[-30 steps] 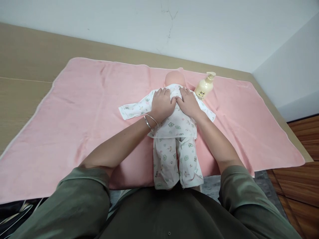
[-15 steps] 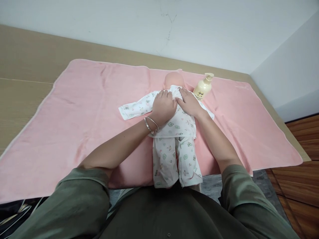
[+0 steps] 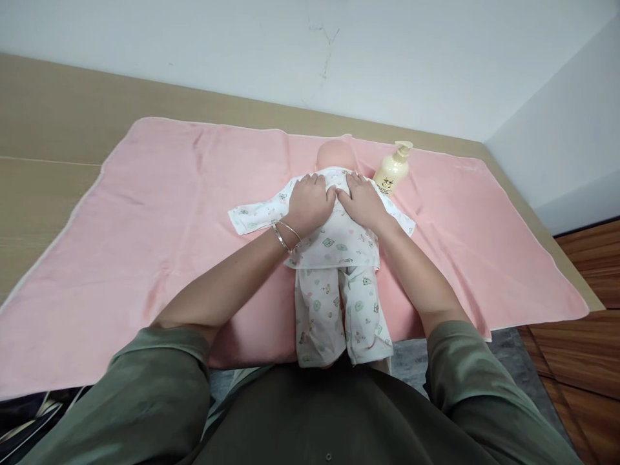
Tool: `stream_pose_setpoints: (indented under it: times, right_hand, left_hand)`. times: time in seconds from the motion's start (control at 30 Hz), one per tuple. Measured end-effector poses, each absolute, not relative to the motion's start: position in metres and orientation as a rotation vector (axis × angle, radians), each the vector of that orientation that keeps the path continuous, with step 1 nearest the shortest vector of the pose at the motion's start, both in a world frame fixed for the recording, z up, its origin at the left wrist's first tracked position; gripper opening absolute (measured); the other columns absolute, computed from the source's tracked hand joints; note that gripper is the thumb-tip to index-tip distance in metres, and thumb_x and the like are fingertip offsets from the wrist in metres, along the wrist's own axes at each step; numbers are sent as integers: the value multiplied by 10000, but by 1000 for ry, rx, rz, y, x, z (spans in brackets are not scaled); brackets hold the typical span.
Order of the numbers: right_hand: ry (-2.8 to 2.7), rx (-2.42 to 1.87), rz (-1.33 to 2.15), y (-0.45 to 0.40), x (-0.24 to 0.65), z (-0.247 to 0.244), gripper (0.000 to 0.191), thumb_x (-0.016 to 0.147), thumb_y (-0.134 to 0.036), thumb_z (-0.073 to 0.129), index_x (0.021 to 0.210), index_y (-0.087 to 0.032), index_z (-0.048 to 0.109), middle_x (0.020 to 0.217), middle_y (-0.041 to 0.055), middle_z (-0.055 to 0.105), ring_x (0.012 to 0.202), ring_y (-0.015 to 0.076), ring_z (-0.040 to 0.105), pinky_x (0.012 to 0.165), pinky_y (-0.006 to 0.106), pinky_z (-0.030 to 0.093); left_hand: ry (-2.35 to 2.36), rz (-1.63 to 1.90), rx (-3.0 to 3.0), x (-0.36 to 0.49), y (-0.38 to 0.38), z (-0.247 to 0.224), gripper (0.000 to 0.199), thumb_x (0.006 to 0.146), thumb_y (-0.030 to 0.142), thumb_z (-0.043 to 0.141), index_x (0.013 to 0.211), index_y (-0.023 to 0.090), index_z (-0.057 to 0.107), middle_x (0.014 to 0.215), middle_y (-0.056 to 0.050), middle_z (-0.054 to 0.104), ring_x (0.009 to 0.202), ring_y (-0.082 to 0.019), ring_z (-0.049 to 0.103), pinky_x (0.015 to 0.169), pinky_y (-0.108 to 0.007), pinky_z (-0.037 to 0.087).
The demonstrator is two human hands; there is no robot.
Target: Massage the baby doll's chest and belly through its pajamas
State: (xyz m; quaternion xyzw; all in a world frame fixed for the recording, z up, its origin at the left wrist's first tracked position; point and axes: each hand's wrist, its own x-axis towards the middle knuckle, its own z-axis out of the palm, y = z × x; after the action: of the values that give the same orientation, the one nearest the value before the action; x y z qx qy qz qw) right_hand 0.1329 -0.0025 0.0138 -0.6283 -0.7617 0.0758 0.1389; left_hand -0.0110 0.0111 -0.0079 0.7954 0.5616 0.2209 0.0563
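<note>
A baby doll (image 3: 334,155) lies on a pink blanket (image 3: 184,194), its bare head away from me. It wears a white printed top (image 3: 339,248) and matching trousers (image 3: 318,316), the legs reaching the near edge. Flat on the left of the doll's upper body rests my left hand (image 3: 309,203), two silvery bangles at its wrist. My right hand (image 3: 364,201) lies likewise on the right side, thumb pointing in toward the other thumb. Both hands are open, fingers stretched out over the cloth, and a narrow strip of the top shows between them.
A cream pump bottle (image 3: 391,171) stands on the blanket just right of the doll's shoulder. The blanket covers much of a wooden table (image 3: 43,90) set against a white wall (image 3: 217,45). Brown wooden panelling (image 3: 591,349) is at the lower right.
My hands have moved apart, the left one shifting left, and the thumbs no longer meet. The gathered cloth of the top between them now lies smoother.
</note>
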Motion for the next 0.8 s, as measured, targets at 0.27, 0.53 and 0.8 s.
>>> stream_pose_setpoints:
  times: [0.27, 0.53, 0.8]
  right_hand:
    - [-2168, -1806, 240, 5, 137, 3, 627, 1009, -389, 372, 1515, -20, 401, 1609, 221, 397, 1531, 346, 329, 1267, 532, 240]
    - [-2320, -1648, 370, 18, 161, 3, 777, 999, -574, 371, 1560, -38, 329, 1652, 211, 312, 1565, 337, 247, 1277, 510, 211]
    - [-2268, -1684, 291, 15, 153, -3, 729, 1004, -535, 370, 1534, -34, 380, 1620, 214, 378, 1537, 355, 315, 1258, 542, 251]
  left_hand:
    - [1750, 651, 2399, -9, 8, -8, 487, 996, 283, 329, 1294, -1, 589, 1361, -257, 626, 1329, -373, 542, 1148, -505, 395]
    - [1788, 660, 2470, -6, -8, -6, 531, 1006, 310, 351, 1341, -50, 552, 1392, -293, 601, 1359, -386, 531, 1128, -494, 424]
    - [1805, 515, 2488, -5, -17, 8, 542, 1029, 269, 318, 1345, -116, 532, 1430, -331, 551, 1384, -403, 504, 1151, -479, 402]
